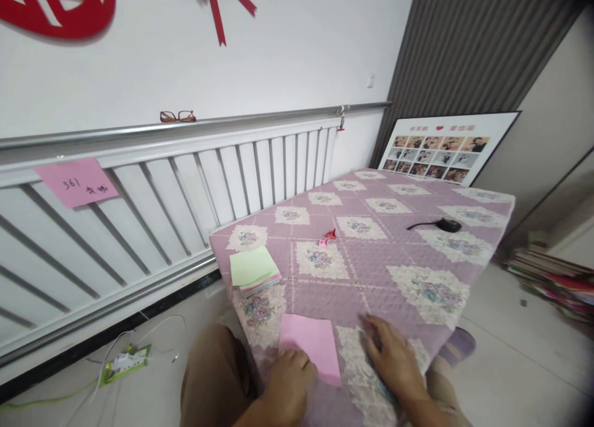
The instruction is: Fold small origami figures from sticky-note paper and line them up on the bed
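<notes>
A pink square of paper [312, 345] lies on the near part of a table covered with a purple quilted floral cloth [371, 272]. My left hand [288, 383] rests at the sheet's near left corner, fingers curled down onto its edge. My right hand [388, 354] lies flat on the cloth just right of the sheet, fingers stretched toward it, holding nothing. A stack of coloured paper squares [254, 270] with a green one on top sits at the table's left edge. A small folded red and pink paper piece [327, 237] lies near the table's middle.
A black object with a cord [446, 225] lies at the far right of the table. A white radiator [162, 192] with a pink note [77, 182] and glasses [177, 116] runs along the left. A framed photo collage [440, 148] leans behind. Books [552, 278] pile on the floor at right.
</notes>
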Action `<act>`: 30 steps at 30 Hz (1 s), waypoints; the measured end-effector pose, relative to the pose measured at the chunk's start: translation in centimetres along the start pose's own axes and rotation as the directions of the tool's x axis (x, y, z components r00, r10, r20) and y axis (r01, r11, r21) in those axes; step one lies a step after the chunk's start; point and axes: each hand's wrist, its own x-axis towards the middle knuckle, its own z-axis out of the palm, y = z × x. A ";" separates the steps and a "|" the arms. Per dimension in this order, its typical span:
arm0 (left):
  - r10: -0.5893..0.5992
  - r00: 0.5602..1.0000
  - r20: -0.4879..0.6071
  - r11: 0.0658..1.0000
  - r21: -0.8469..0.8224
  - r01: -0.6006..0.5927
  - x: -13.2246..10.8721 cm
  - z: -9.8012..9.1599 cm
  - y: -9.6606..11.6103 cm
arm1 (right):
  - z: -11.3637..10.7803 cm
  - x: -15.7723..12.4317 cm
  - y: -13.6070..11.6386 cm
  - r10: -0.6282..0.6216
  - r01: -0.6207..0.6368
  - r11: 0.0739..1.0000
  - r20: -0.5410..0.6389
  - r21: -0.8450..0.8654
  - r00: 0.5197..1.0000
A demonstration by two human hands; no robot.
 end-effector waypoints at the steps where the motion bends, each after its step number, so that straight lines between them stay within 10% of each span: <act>1: -0.014 0.999 0.032 1.000 -0.009 0.014 -0.3 0.6 0.6 | 0.1 -1.1 -0.7 -0.054 0.054 0.998 -0.002 0.020 0.999; 10: 0.048 0.999 0.019 0.997 -0.068 -0.047 -2.4 -2.6 1.9 | -0.6 -8.1 -8.1 -0.303 0.285 0.942 0.082 0.177 0.950; 22: -0.014 0.994 -0.110 0.933 -0.358 -0.026 -5.6 -1.9 -3.9 | -1.4 -9.9 -7.6 -0.302 0.259 0.911 0.092 0.320 0.949; 30: -0.287 0.946 -0.149 0.898 -0.385 0.212 -5.1 -1.6 -2.4 | -0.4 -9.2 -8.2 0.036 -0.043 0.966 0.032 0.255 0.999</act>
